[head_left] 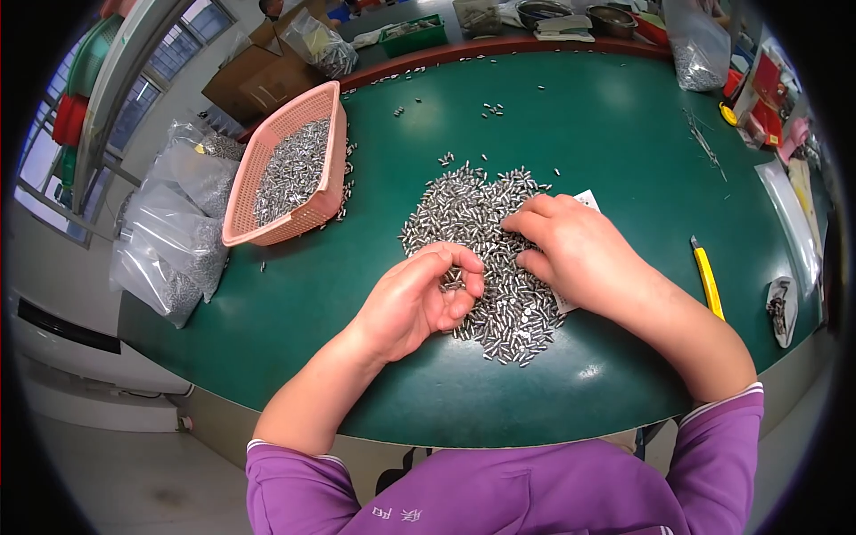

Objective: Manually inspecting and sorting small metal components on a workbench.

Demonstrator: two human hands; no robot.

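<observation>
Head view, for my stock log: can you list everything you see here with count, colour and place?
Small metal pins: one heap, silver, table centre.
Pink plastic basket: one, holds more pins, left.
Clear plastic bags: several, off the table's left edge.
Yellow utility knife: one, right.
Round green table: one.
Cardboard boxes: brown, far left; count unclear.
Green tray: one, far edge.
Left hand: cupped, pins in its grip.
Right hand: flat on the heap.
</observation>
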